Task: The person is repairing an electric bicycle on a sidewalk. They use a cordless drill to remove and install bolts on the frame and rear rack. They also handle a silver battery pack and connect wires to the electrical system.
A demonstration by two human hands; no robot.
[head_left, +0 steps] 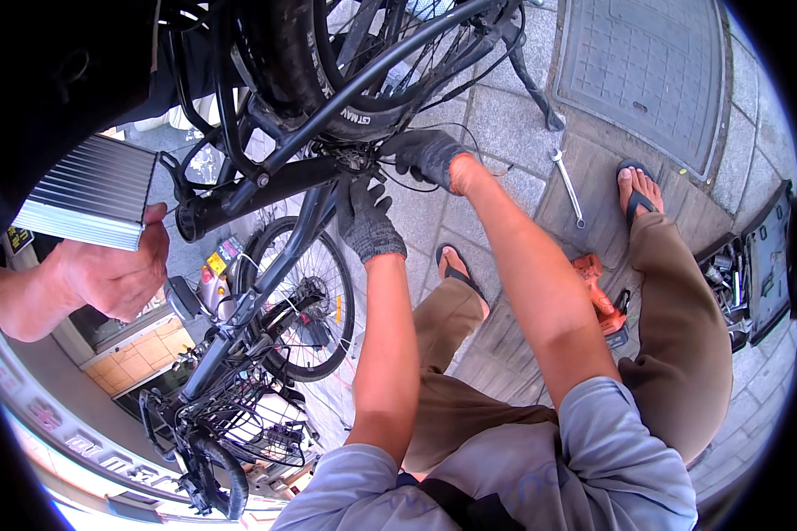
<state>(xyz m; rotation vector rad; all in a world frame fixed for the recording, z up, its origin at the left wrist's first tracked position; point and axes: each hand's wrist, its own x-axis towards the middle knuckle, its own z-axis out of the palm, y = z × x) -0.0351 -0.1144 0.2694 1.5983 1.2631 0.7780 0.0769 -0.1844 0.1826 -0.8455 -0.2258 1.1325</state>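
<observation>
My grey shirt [500, 456] and brown trousers [686, 363] lie nearest, with my bare forearms reaching up past them to the bike [274, 184]. The wires [357, 157] at its frame joint sit just beyond my gloved left hand [367, 219] and just left of my gloved right hand [423, 159]. My left fingers are bent upward just below the wires, my right ones point in from the side, partly curled; whether either hand pinches anything I cannot tell. A thin cable [476, 142] loops beside my right wrist. Right of my arms, the orange tool [598, 292] lies on the paving between my sandalled feet, the spanner [568, 188] farther up, and the tool case [766, 261] past my right leg. Left of the joint, another person's hand [115, 279] holds a finned metal box [88, 190]. Beyond the wires stands the bike's black tyre [301, 93]; the ground cover [642, 80] is at upper right.
</observation>
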